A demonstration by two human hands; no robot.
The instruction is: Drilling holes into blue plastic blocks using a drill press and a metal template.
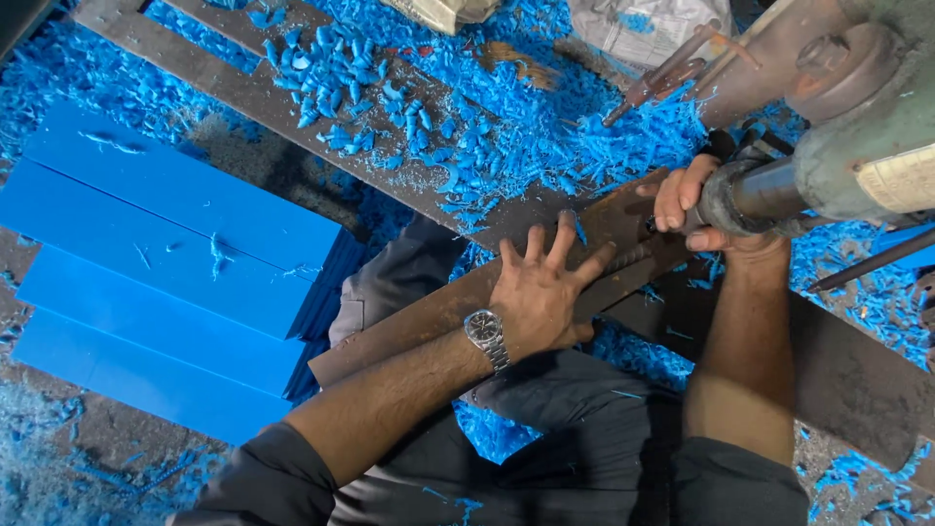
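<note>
Rusty flat metal bar (429,317), left hand (534,292) pressed flat (fingers spread), right hand (687,200) clamped on machine shaft (755,195).

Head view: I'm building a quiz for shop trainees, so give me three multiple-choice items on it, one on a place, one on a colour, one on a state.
1. Where do the stacked blue blocks lie?
A. left of the person
B. on the machine
C. under the right hand

2. What colour are the shavings strewn about?
A. red
B. blue
C. white

3. How is the left hand placed?
A. clenched in a fist
B. lifted in the air
C. spread flat on the rusty metal plate

Answers:
1 A, the blocks fill the left side of the view.
2 B, the curls match the blocks.
3 C, its fingers are fanned out on the plate, while the right hand grips the machine's dark round part.
</note>
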